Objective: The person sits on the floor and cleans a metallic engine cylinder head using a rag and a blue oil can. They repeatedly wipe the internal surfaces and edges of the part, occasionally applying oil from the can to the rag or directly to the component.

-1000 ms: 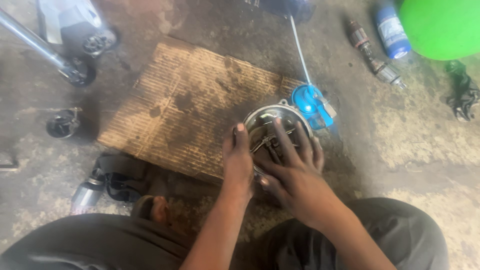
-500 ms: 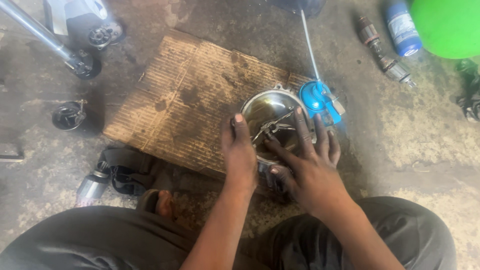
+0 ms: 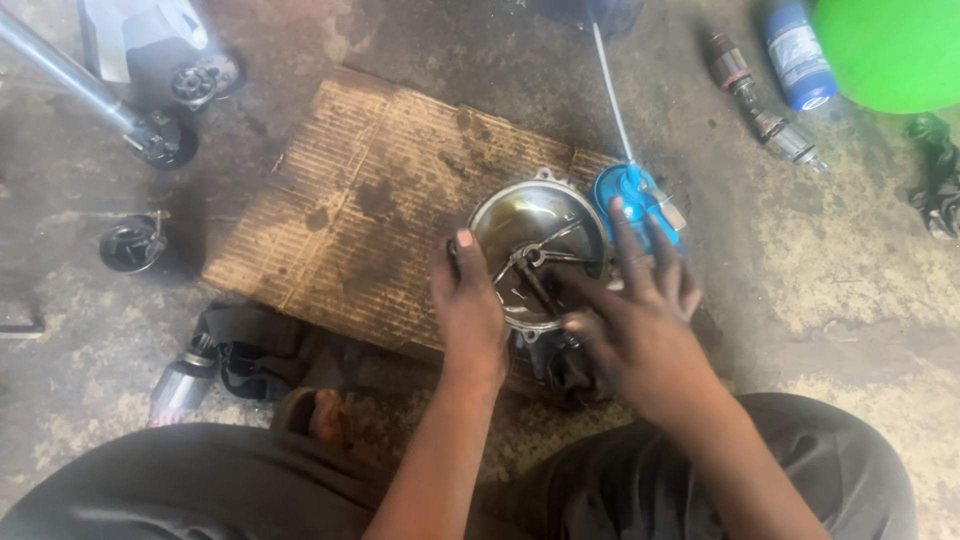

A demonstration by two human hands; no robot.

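Head view is showing me both hands working over a round metal housing (image 3: 535, 225) that is sitting on the near right corner of a stained cardboard sheet (image 3: 350, 200) on the concrete floor (image 3: 870, 260). My left hand (image 3: 468, 305) is gripping the housing's left rim, thumb up on the edge and fingers curled together around it, so it is clamped on the part. My right hand (image 3: 640, 320) is lying across the lower right side with fingers spread apart and flat, reaching toward the thin metal arms (image 3: 530, 262) at the centre; it is touching, not grasping. Compared with half a second ago, the right hand is sliding off to the right and opening up, so more of the shiny, oily bowl is now showing, and the whole part is sitting a little higher in view as my head is shifting. I am reading that as the right hand letting go of its hold while the left is taking over the steadying. Just beyond the housing a blue cap (image 3: 630, 195) with a pale tube (image 3: 610, 90) is lying against its rim. Farther right a blue can (image 3: 798, 55), a green ball (image 3: 890, 50) and a shaft (image 3: 765, 105) are lying well apart from the work.
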